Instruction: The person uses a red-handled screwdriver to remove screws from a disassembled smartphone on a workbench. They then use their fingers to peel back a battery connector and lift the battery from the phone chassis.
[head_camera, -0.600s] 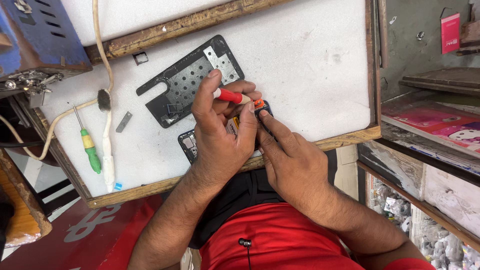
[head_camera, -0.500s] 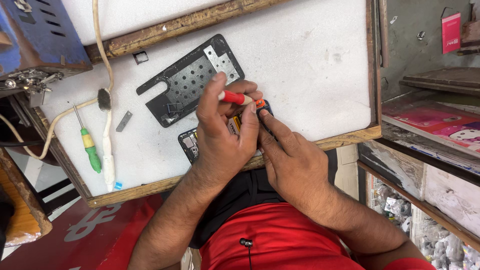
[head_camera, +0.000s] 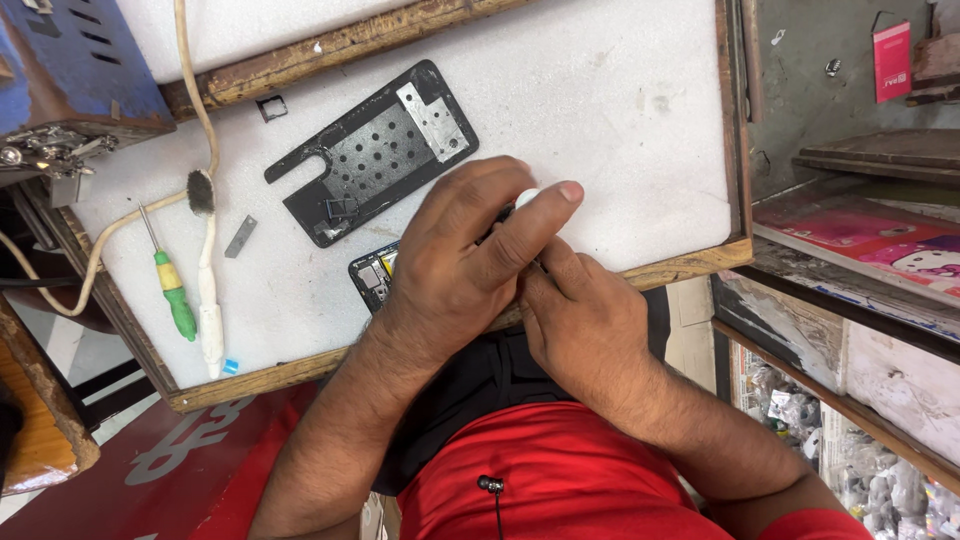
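**Phone opened on the table, both hands at work on its inside**

A slim tool w/ white end cap (head_camera: 527, 196) is pinched in the left hand (head_camera: 460, 260), thumb and fingers closed round it; its shaft is mostly hidden, tip not visible. The right hand (head_camera: 580, 320) is pressed just beside the left, fingers curled down onto the opened phone (head_camera: 372, 275), which lies near the front edge of the table (head_camera: 620, 110); only its corner w/ exposed parts shows. Whether the right hand grips anything cannot be told.

Judged progress: back cover (head_camera: 375, 150) is already off, laid apart further up the white pad, perforated inner side up. Internal work seems mid-way; reassembly is not yet done.

Left of the hands, a green-handled screwdriver (head_camera: 170, 285), a white brush (head_camera: 205, 270) and a small metal blade (head_camera: 240, 236) are laid out untouched.
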